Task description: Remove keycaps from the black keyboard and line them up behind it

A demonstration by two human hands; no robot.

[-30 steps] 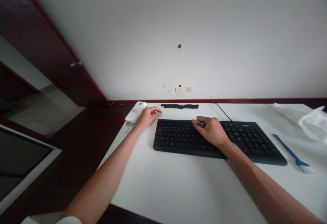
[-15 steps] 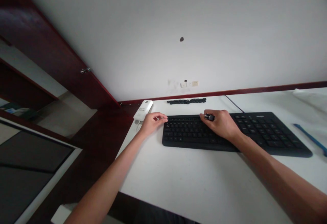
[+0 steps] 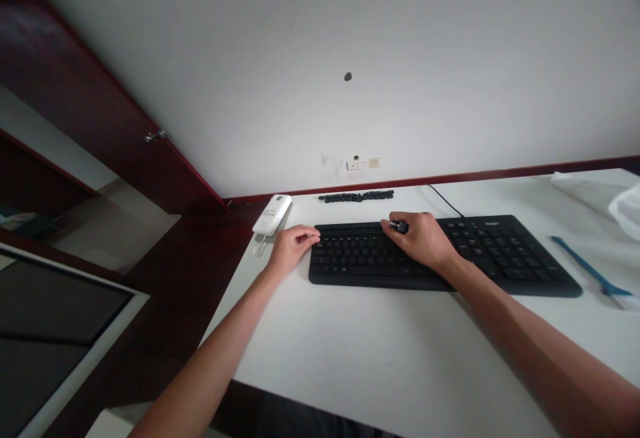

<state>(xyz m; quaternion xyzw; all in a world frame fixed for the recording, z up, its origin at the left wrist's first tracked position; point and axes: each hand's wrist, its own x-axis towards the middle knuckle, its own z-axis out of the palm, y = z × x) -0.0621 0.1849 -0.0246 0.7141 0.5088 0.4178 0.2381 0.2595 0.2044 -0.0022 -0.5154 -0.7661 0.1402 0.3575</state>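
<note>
A black keyboard (image 3: 380, 270) lies on the white desk, both my hands at it. At its upper left edge, my left hand (image 3: 290, 246) has thumb and fingertips closed on the rim. My right hand (image 3: 425, 238) rests over the middle of the keys, its fingers wrapped round a small black object (image 3: 399, 226) with a light, shiny end. Most of that object is hidden in the fist, so its kind is unclear. Behind the keyboard, a row of small black keycaps (image 3: 357, 197) lies along the back of the desk.
A white power bank (image 3: 273, 215) with a short cable sits at the desk's left edge. To the right lie a blue pry tool (image 3: 583, 261) and a white plastic bag (image 3: 595, 201). The keyboard's cord (image 3: 445, 199) runs toward the wall. Beyond, a dark red door (image 3: 115, 105) stands at left.
The view has shifted, so the desk and keyboard appear slightly further left and more of the blue tool shows. Both hands keep about the same places on the keyboard.
</note>
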